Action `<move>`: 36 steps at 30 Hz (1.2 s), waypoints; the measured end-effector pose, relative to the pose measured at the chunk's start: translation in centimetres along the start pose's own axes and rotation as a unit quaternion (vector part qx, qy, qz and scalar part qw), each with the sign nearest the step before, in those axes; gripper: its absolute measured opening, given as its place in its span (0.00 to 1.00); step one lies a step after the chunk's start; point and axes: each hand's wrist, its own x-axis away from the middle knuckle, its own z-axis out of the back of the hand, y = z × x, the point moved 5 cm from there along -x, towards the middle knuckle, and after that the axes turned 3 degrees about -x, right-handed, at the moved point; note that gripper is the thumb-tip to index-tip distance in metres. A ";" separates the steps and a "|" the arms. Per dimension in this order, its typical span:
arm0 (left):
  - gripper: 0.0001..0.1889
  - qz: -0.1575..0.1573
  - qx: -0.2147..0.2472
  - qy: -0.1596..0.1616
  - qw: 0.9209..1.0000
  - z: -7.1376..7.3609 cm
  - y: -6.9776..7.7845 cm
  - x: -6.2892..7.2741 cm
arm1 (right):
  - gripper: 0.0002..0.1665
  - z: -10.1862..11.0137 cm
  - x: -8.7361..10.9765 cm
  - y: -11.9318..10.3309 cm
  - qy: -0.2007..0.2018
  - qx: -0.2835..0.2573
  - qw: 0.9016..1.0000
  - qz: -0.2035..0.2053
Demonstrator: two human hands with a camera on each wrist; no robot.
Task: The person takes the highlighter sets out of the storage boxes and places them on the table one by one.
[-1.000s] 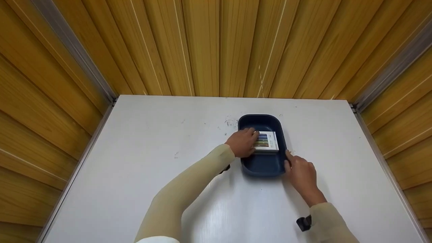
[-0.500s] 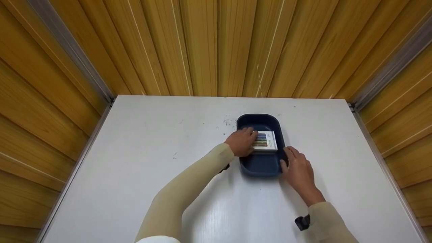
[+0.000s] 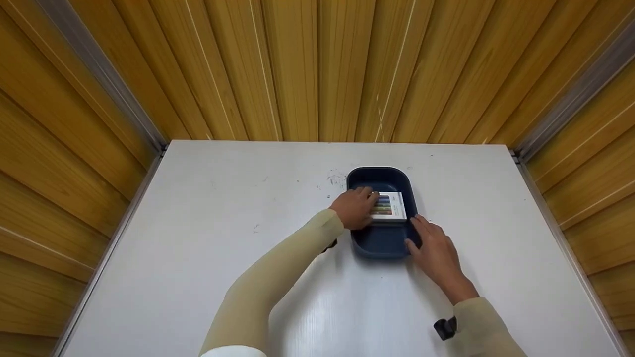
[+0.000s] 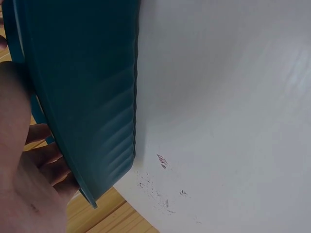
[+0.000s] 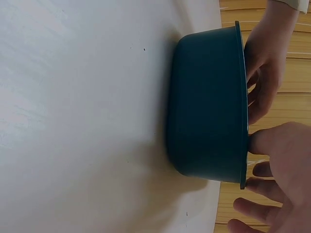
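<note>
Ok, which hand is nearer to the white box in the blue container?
Left. The left hand reaches into the blue container, over the left end of the white box. The right hand is apart from the box, at the container's right rim.

Smooth plastic bin (image 3: 382, 243); glossy tabletop (image 3: 322, 317); wood-grained panels (image 3: 297, 69).

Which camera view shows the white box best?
The head view: it looks down into the blue bin, showing the striped face of the white box, though the left hand covers one end. Neither wrist view shows the box; both see the bin's outer wall instead.
</note>
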 end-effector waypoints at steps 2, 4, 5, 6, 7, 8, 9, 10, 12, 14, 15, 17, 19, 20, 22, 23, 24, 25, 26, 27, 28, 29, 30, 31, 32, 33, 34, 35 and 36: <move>0.30 0.002 0.001 -0.003 1.000 -0.1 0.0 -0.1 | 0.37 -0.1 0.0 0.0 -0.015 0.007 1.000 0.001; 0.31 0.004 0.004 -0.006 1.000 -0.1 -0.1 -0.2 | 0.40 -0.1 -0.1 0.0 -0.030 0.013 0.999 -0.003; 0.31 0.006 0.007 -0.007 1.000 -0.2 -0.1 -0.2 | 0.41 -0.1 -0.1 0.1 -0.036 0.016 0.999 -0.005; 0.32 0.007 0.009 -0.009 1.000 -0.2 -0.2 -0.3 | 0.43 -0.1 -0.1 0.1 -0.042 0.017 0.999 -0.008; 0.32 0.009 0.012 -0.011 1.000 -0.2 -0.2 -0.3 | 0.44 -0.1 -0.1 0.2 -0.047 0.019 0.999 -0.012; 0.33 0.010 0.013 -0.014 1.000 -0.2 -0.2 -0.4 | 0.46 -0.1 -0.1 0.2 -0.052 0.020 0.998 -0.015; 0.33 0.011 0.015 -0.018 1.000 -0.1 -0.2 -0.4 | 0.48 -0.1 -0.1 0.3 -0.057 0.021 0.998 -0.019; 0.34 0.013 0.016 -0.023 1.000 -0.1 -0.3 -0.4 | 0.49 -0.2 -0.1 0.4 -0.062 0.022 0.998 -0.021; 0.34 0.014 0.015 -0.030 0.999 -0.1 -0.3 -0.5 | 0.53 -0.2 -0.1 0.5 -0.070 0.026 0.997 -0.023; 0.35 0.015 0.013 -0.035 0.999 0.0 -0.3 -0.5 | 0.55 -0.3 -0.1 0.7 -0.078 0.028 0.996 -0.025; 0.35 0.015 0.013 -0.038 0.999 0.0 -0.3 -0.5 | 0.57 -0.3 -0.1 0.8 -0.081 0.028 0.996 -0.027; 0.36 0.013 0.013 -0.041 0.999 0.0 -0.4 -0.5 | 0.58 -0.3 0.0 0.9 -0.089 0.027 0.995 -0.029; 0.37 0.012 0.010 -0.042 0.999 0.0 -0.4 -0.5 | 0.59 -0.3 0.0 1.0 -0.095 0.025 0.995 -0.029; 0.37 0.012 0.008 -0.042 0.999 0.0 -0.4 -0.5 | 0.60 -0.2 0.0 1.0 -0.097 0.025 0.995 -0.028; 0.38 0.011 0.006 -0.041 0.999 0.1 -0.4 -0.6 | 0.60 -0.2 0.0 1.0 -0.101 0.024 0.994 -0.026; 0.38 0.011 0.006 -0.040 0.999 0.1 -0.4 -0.6 | 0.60 -0.1 0.0 0.9 -0.103 0.023 0.994 -0.024; 0.38 0.010 0.006 -0.040 0.999 0.1 -0.4 -0.6 | 0.60 -0.1 0.0 0.9 -0.104 0.024 0.994 -0.024; 0.38 0.009 0.006 -0.041 0.999 0.0 -0.4 -0.7 | 0.60 -0.1 0.0 0.9 -0.107 0.024 0.994 -0.024; 0.38 0.008 0.007 -0.041 0.999 0.0 -0.4 -0.7 | 0.60 -0.1 0.0 0.9 -0.108 0.024 0.994 -0.024; 0.38 0.007 0.008 -0.041 0.999 -0.1 -0.4 -0.8 | 0.60 -0.1 0.0 1.0 -0.109 0.023 0.993 -0.025; 0.38 0.007 0.011 -0.040 0.999 -0.1 -0.4 -0.8 | 0.61 -0.1 0.1 1.0 -0.110 0.023 0.993 -0.026; 0.38 0.006 0.012 -0.040 0.999 -0.2 -0.4 -0.8 | 0.61 -0.1 0.1 1.0 -0.110 0.022 0.993 -0.027; 0.38 0.005 0.013 -0.039 0.999 -0.2 -0.4 -0.9 | 0.60 -0.1 0.1 1.0 -0.111 0.020 0.993 -0.028; 0.38 0.005 0.013 -0.038 0.999 -0.3 -0.4 -0.9 | 0.60 -0.1 0.1 1.1 -0.113 0.016 0.993 -0.030; 0.39 0.005 0.014 -0.038 0.999 -0.3 -0.3 -1.0 | 0.60 -0.1 0.1 1.0 -0.114 0.014 0.993 -0.031; 0.39 0.006 0.015 -0.038 0.999 -0.3 -0.4 -1.0 | 0.60 -0.2 0.1 1.1 -0.118 0.010 0.992 -0.033; 0.39 0.007 0.015 -0.040 0.999 -0.4 -0.4 -1.0 | 0.60 -0.2 0.1 1.1 -0.122 0.006 0.992 -0.035; 0.39 0.008 0.016 -0.041 0.999 -0.4 -0.4 -1.0 | 0.60 -0.2 0.1 1.0 -0.127 0.002 0.991 -0.038; 0.39 0.010 0.017 -0.042 0.999 -0.4 -0.4 -1.1 | 0.61 -0.2 0.1 1.0 -0.132 -0.003 0.990 -0.041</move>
